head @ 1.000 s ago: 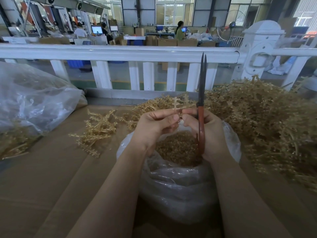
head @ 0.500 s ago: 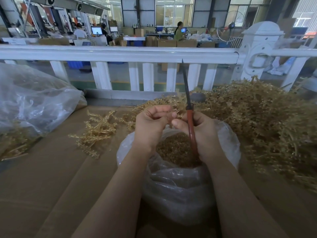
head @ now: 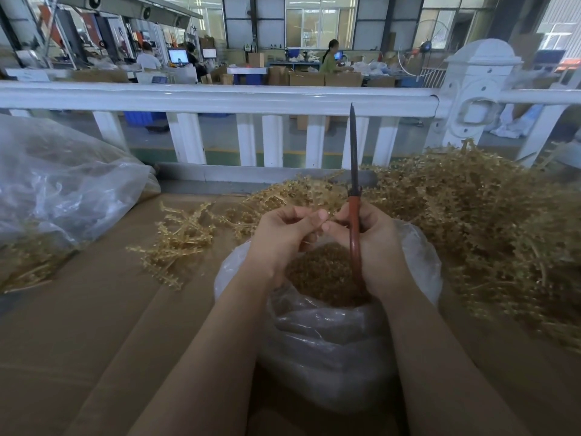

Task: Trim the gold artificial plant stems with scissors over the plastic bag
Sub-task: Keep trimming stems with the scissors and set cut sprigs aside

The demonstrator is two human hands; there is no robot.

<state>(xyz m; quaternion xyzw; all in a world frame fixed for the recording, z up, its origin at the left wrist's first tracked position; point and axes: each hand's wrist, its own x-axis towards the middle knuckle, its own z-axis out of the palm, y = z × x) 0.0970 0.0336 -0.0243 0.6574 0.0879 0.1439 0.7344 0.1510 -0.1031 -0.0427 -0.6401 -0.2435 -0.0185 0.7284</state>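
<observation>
Scissors [head: 354,190] upright again in right hand's [head: 377,247] grip; left hand [head: 283,237] pinching same gold stem [head: 328,219]

Factory floor, apparently, stacked cardboard boxes [head: 306,78], workstation monitors [head: 178,56], high industrial windows [head: 319,22]

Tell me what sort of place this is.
Most likely a factory or workshop floor. Behind the white railing stand stacked cardboard boxes and workers at computer screens. Up close, a big heap of gold plant stems lies beside a plastic bag of trimmings, which suggests piecework.
</observation>
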